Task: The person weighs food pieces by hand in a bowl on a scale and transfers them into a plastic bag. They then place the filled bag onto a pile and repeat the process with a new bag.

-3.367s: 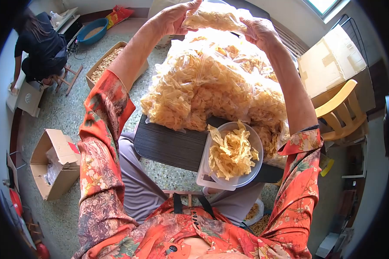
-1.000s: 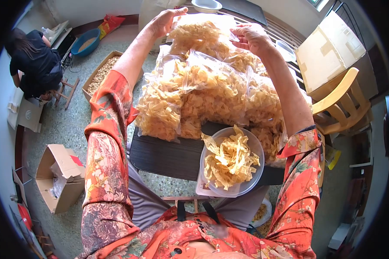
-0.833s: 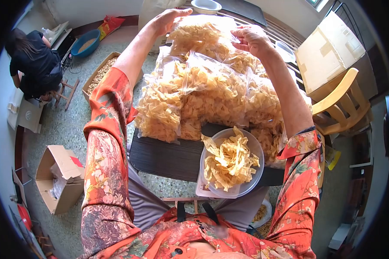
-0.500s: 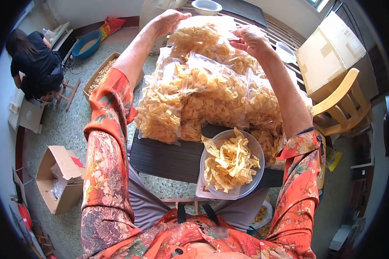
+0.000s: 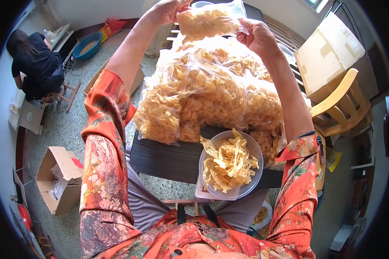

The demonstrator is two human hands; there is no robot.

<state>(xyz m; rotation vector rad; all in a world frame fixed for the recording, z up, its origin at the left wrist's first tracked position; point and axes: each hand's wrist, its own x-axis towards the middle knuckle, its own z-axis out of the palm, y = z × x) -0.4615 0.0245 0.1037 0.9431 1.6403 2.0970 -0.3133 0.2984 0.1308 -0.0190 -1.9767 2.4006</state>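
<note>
A clear plastic bag (image 5: 209, 20) of pale yellow dried flakes is stretched between my two hands, above the far side of a pile. My left hand (image 5: 169, 11) pinches its left edge and my right hand (image 5: 260, 38) grips its right corner. Below it, several similar filled bags (image 5: 212, 86) are heaped on the dark table (image 5: 166, 157). Nearest to me, a round translucent tub (image 5: 260, 168) with loose yellow pieces (image 5: 229, 162) sits on what looks like a scale (image 5: 207, 192), mostly hidden under the tub.
On the left a person (image 5: 36, 64) in dark clothes sits on a stool, near a blue basin (image 5: 87, 45). An opened cardboard box (image 5: 58, 181) stands on the floor. To the right are a wooden chair (image 5: 339, 103) and a large carton (image 5: 330, 54).
Both hands have lifted the bag up and away from the pile, with the right hand now closed on its corner. The tub and the heaped bags stay in place.
</note>
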